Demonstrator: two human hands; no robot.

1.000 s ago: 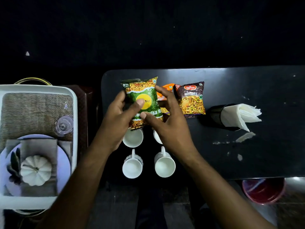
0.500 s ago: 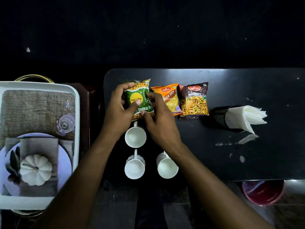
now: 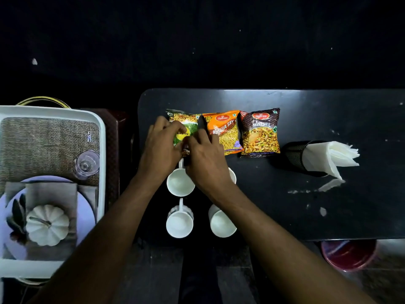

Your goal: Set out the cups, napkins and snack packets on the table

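Note:
Three snack packets lie in a row on the black table (image 3: 306, 205): a green packet (image 3: 183, 125) at the left, an orange packet (image 3: 225, 132) in the middle, a brown packet (image 3: 260, 134) at the right. My left hand (image 3: 161, 150) and my right hand (image 3: 203, 159) both rest on the green packet, fingers pinching its lower half as it lies flat on the table. Several white cups stand nearer me: one (image 3: 179, 183) under my hands, two (image 3: 179, 222) (image 3: 221, 224) at the front, one (image 3: 232, 175) mostly hidden by my right wrist. White napkins (image 3: 328, 154) stick out of a black mesh holder (image 3: 294, 153).
A white tray (image 3: 102, 150) at the left holds a burlap mat, an overturned glass (image 3: 86, 164), a plate with a grey napkin and a white pumpkin (image 3: 47, 224). A red bucket (image 3: 348, 253) sits below the table's front right edge. Bits of white scrap dot the table.
Both hands carried the green packet left and away from me, then laid it down beside the orange packet, which is now uncovered. My fingers have slid down over its lower half.

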